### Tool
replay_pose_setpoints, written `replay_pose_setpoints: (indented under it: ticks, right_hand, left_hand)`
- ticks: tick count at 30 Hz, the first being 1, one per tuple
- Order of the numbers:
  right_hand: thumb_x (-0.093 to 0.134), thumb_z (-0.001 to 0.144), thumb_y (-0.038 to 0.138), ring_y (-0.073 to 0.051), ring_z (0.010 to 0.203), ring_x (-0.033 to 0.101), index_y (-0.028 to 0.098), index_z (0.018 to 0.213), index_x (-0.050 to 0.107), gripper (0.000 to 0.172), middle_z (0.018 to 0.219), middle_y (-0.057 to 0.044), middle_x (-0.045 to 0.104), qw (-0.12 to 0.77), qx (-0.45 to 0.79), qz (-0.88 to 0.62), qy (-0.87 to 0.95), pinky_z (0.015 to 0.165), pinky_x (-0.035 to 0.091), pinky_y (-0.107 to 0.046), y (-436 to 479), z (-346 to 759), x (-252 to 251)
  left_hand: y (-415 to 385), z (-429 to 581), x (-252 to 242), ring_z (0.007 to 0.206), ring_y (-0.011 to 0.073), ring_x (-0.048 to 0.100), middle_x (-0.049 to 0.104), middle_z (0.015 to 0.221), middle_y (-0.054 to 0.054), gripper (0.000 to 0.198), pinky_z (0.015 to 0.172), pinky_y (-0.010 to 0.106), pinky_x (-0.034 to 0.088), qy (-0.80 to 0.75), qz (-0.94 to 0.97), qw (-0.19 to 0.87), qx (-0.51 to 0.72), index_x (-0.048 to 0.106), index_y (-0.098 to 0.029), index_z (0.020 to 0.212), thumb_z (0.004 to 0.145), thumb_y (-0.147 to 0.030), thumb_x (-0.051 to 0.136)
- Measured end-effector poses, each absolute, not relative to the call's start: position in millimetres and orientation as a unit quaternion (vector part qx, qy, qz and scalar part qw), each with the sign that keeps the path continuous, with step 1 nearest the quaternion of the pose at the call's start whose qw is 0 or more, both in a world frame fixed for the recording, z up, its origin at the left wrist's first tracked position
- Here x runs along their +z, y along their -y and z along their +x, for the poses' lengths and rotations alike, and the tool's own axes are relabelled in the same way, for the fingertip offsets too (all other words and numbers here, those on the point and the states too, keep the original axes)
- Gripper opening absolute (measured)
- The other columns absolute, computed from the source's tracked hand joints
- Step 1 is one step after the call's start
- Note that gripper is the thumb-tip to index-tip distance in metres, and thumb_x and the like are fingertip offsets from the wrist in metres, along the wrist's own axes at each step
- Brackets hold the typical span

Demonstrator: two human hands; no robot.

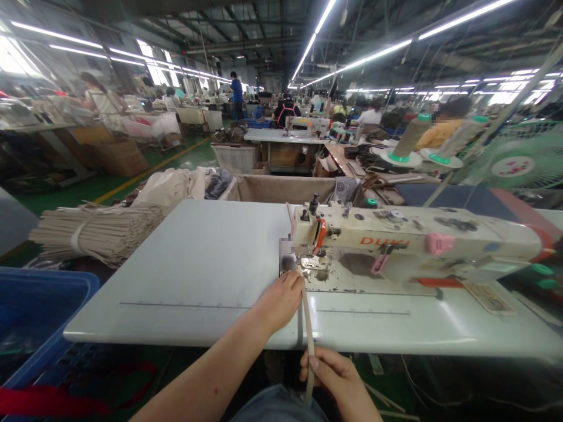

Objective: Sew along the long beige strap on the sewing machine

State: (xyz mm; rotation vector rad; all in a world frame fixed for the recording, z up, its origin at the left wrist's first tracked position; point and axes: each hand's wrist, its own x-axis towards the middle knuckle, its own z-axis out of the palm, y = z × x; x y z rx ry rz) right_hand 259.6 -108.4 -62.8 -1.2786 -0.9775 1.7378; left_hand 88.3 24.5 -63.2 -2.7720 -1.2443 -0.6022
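Observation:
A narrow beige strip [308, 316] runs from the needle area of a white sewing machine [396, 234] over the table's front edge and down towards my lap. My left hand [285, 296] lies by the needle area, its fingers together and pressing on the strip's upper end. Below the table edge, my right hand [328, 372] pinches the strip between thumb and fingers. The strip's far end near the needle is hidden by my left fingers.
Left of the pale table [176, 264] are a tied bundle of beige strips [101, 231] and a blue basket [48, 293]. A fabric-lined bin [281, 190] stands behind. Thread cones [411, 138] and a green fan [512, 167] are at right; several people sit farther off.

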Motion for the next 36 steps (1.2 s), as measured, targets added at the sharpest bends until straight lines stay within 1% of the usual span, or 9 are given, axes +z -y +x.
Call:
replay_pose_setpoints:
  ticks: [6, 10, 13, 16, 19, 21, 25, 32, 36]
  right_hand:
    - [0.073, 0.085, 0.061, -0.019, 0.071, 0.059, 0.017, 0.075, 0.077, 0.045, 0.072, -0.005, 0.07, 0.364, 0.668, -0.476, 0.441, 0.071, 0.046, -0.029, 108, 261, -56]
    - [0.074, 0.082, 0.062, -0.019, 0.07, 0.056, 0.017, 0.067, 0.074, 0.048, 0.07, -0.004, 0.067, 0.361, 0.655, -0.482, 0.457, 0.073, 0.044, -0.03, 109, 259, -47]
    - [0.079, 0.077, 0.062, -0.019, 0.074, 0.056, 0.018, 0.069, 0.073, 0.045, 0.073, -0.003, 0.065, 0.367, 0.617, -0.499, 0.484, 0.072, 0.044, -0.03, 108, 257, -43]
    - [0.079, 0.076, 0.061, -0.021, 0.077, 0.057, 0.018, 0.071, 0.074, 0.044, 0.075, -0.003, 0.065, 0.375, 0.575, -0.52, 0.508, 0.074, 0.046, -0.03, 105, 256, -42]
    - [0.081, 0.074, 0.064, -0.024, 0.083, 0.063, 0.019, 0.087, 0.079, 0.046, 0.082, -0.005, 0.071, 0.387, 0.612, -0.53, 0.441, 0.08, 0.05, -0.033, 103, 253, -43]
    - [0.083, 0.071, 0.067, -0.023, 0.08, 0.065, 0.019, 0.095, 0.079, 0.054, 0.081, -0.005, 0.073, 0.391, 0.654, -0.521, 0.384, 0.078, 0.052, -0.033, 103, 251, -45]
    - [0.084, 0.068, 0.069, -0.018, 0.066, 0.063, 0.017, 0.083, 0.076, 0.055, 0.069, -0.004, 0.071, 0.388, 0.682, -0.502, 0.363, 0.068, 0.051, -0.03, 104, 249, -46]
    - [0.084, 0.07, 0.066, -0.018, 0.07, 0.065, 0.016, 0.079, 0.078, 0.052, 0.072, -0.005, 0.073, 0.389, 0.682, -0.511, 0.351, 0.069, 0.051, -0.028, 109, 253, -42]
    - [0.082, 0.073, 0.066, -0.018, 0.07, 0.064, 0.016, 0.079, 0.079, 0.05, 0.072, -0.005, 0.073, 0.385, 0.679, -0.512, 0.359, 0.069, 0.051, -0.027, 109, 254, -41]
  left_hand:
    - [-23, 87, -60, 0.124, 0.0247, 0.058, 0.064, 0.122, 0.011, 0.02, 0.118, 0.04, 0.04, 0.372, -0.909, 0.039, -0.182, 0.059, -0.015, 0.115, 0.099, -0.012, 0.048]
    - [-24, 87, -61, 0.123, 0.0245, 0.059, 0.064, 0.12, 0.011, 0.02, 0.117, 0.04, 0.041, 0.37, -0.911, 0.043, -0.179, 0.059, -0.015, 0.114, 0.097, -0.009, 0.049]
    - [-24, 87, -62, 0.122, 0.0255, 0.059, 0.064, 0.119, 0.012, 0.02, 0.115, 0.04, 0.042, 0.371, -0.911, 0.04, -0.176, 0.059, -0.013, 0.113, 0.097, -0.009, 0.049]
    - [-24, 87, -62, 0.121, 0.0251, 0.059, 0.064, 0.121, 0.012, 0.02, 0.114, 0.039, 0.044, 0.388, -0.902, 0.021, -0.186, 0.058, -0.014, 0.116, 0.098, -0.011, 0.049]
    - [-24, 86, -61, 0.121, 0.0255, 0.059, 0.063, 0.121, 0.012, 0.021, 0.112, 0.04, 0.046, 0.391, -0.901, 0.013, -0.185, 0.057, -0.015, 0.117, 0.098, -0.011, 0.048]
    - [-24, 86, -62, 0.122, 0.026, 0.059, 0.063, 0.122, 0.012, 0.021, 0.112, 0.041, 0.046, 0.385, -0.904, 0.016, -0.182, 0.057, -0.015, 0.116, 0.098, -0.011, 0.048]
    - [-23, 86, -63, 0.123, 0.0255, 0.059, 0.063, 0.124, 0.012, 0.021, 0.112, 0.042, 0.046, 0.392, -0.9, 0.012, -0.188, 0.056, -0.017, 0.116, 0.098, -0.013, 0.047]
    - [-23, 86, -62, 0.121, 0.0255, 0.059, 0.062, 0.122, 0.011, 0.018, 0.108, 0.04, 0.05, 0.404, -0.892, -0.012, -0.2, 0.057, -0.016, 0.114, 0.098, -0.014, 0.05]
    - [-23, 86, -63, 0.125, 0.0255, 0.057, 0.063, 0.121, 0.012, 0.017, 0.11, 0.041, 0.048, 0.387, -0.904, 0.001, -0.182, 0.058, -0.016, 0.114, 0.099, -0.014, 0.049]
